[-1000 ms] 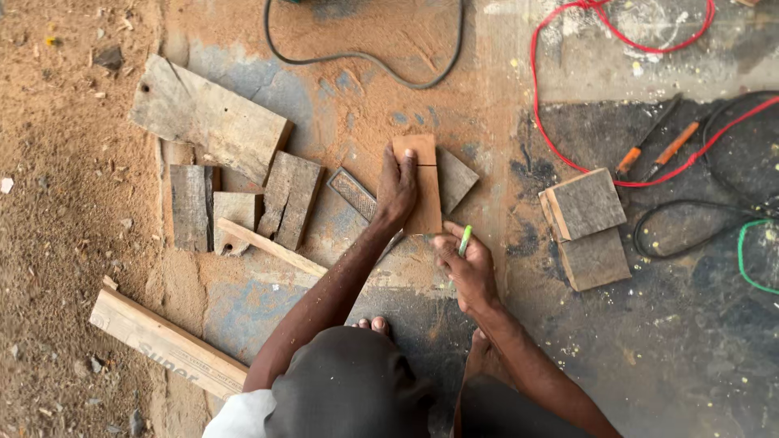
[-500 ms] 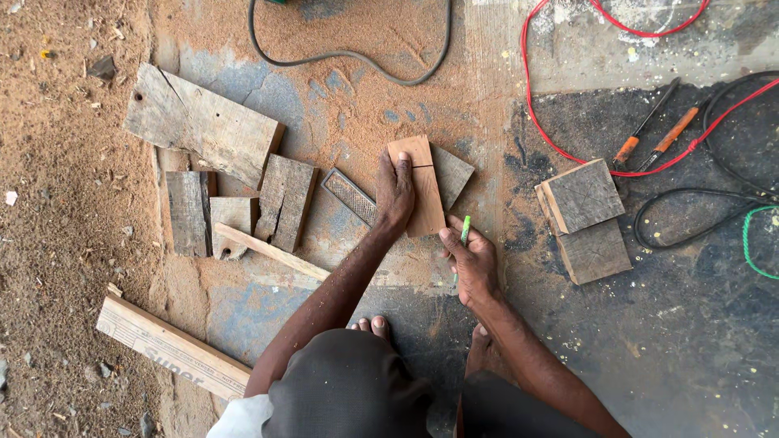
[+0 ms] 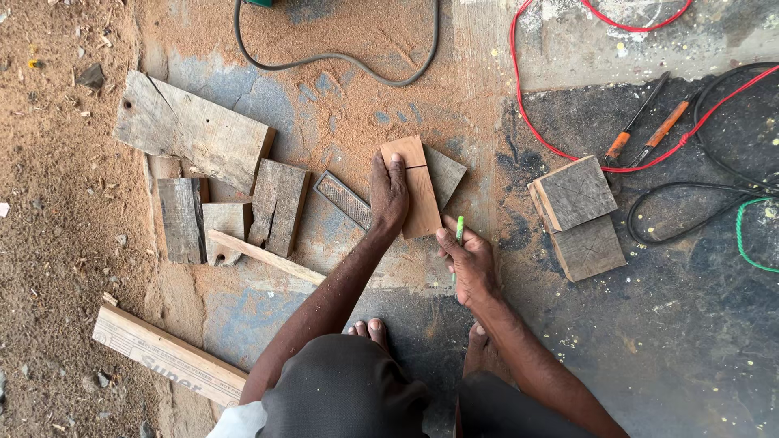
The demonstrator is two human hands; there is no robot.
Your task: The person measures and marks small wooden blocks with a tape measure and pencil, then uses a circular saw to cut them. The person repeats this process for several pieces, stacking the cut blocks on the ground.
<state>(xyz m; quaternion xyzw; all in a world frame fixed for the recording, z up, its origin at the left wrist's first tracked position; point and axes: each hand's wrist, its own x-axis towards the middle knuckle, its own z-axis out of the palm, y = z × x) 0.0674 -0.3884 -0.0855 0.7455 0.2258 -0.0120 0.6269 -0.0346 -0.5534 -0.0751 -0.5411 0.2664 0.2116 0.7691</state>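
- The small rectangular reddish-brown wooden block [image 3: 415,186] lies flat on the sawdust-covered concrete floor [image 3: 341,105], its long side running away from the person; a thin dark line crosses it near the far end.
- It partly overlaps a grey weathered wooden offcut [image 3: 447,174] on its right side.
- The left hand [image 3: 388,195] rests palm-down along the block's left edge, fingers spread flat and pressing it (nothing is gripped).
- The right hand [image 3: 466,264] is closed around a slim green pencil [image 3: 458,229], whose tip points up, just beside the block's near right corner.
- Left of the block lie a narrow dark ridged strip [image 3: 342,199] and several grey weathered planks [image 3: 195,134].
- To the right sit two square grey wooden blocks [image 3: 578,212], well apart.
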